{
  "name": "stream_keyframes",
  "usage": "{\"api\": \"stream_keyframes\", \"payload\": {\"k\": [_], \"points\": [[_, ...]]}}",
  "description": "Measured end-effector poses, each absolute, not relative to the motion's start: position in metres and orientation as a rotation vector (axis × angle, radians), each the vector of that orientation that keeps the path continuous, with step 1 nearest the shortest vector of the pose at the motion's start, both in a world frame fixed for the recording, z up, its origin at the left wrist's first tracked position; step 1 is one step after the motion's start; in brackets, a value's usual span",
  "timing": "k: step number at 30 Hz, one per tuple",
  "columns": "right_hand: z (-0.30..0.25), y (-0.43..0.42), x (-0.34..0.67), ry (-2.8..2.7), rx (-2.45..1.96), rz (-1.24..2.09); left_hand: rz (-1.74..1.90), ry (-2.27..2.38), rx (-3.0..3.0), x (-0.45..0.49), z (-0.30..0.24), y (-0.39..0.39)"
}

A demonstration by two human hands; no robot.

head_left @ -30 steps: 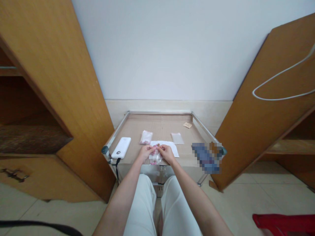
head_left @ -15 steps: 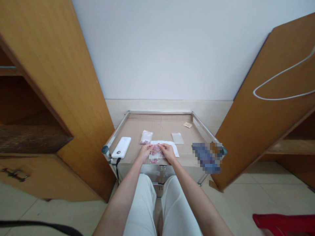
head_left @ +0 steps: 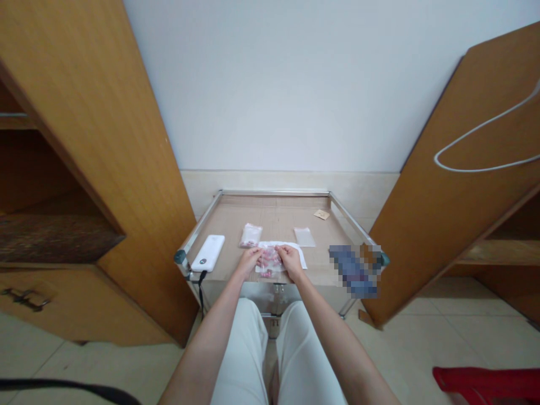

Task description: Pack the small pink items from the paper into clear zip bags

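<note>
On the left of the desk (head_left: 274, 209), a white power bank (head_left: 208, 253) is lying near the edge, a black cable (head_left: 201, 292) hanging below it. Next, a plump clear packet (head_left: 251, 235) is resting just beyond the left hand (head_left: 250, 262), whose fingertips are pinching one side of a clear bag (head_left: 271, 261) with pink pieces in it. This bag is sitting between the hands, over a white sheet (head_left: 302, 259), and the right hand (head_left: 289, 260) is pinching its other side. The step in hand seems to be handling the bag's upper part; the next move probably calls for a light, even grip, pieces staying low. Further right, a flat clear packet (head_left: 304, 237), a tan card (head_left: 322, 214) and a pixelated blue item (head_left: 352, 273) are lying apart.
</note>
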State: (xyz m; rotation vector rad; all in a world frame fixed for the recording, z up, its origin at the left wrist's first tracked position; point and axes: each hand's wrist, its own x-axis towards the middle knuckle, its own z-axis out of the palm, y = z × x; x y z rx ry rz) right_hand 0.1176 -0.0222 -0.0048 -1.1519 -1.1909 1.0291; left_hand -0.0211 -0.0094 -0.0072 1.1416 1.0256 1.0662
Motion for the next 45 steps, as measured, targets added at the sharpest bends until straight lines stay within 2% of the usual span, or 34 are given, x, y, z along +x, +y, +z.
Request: {"api": "stream_keyframes", "payload": {"k": [18, 26, 32, 40, 45], "points": [[-0.004, -0.024, 0.118, -1.236, -1.157, 0.982, 1.149, 1.079, 1.191, -0.019, -0.006, -0.012], [-0.011, -0.019, 0.121, -1.194, -1.128, 0.967, 1.054, 1.045, 1.223, -0.020, 0.002, -0.013], [-0.005, -0.022, 0.119, -1.144, -1.126, 0.999, 1.168, 1.152, 1.253, -0.015, 0.004, -0.015], [-0.003, -0.023, 0.120, -1.111, -1.134, 0.951, 1.307, 1.535, 1.902, 0.003, -0.003, -0.033], [-0.004, -0.022, 0.119, -1.078, -1.114, 0.982, 1.237, 1.680, 2.096, 0.015, -0.011, -0.041]]}}
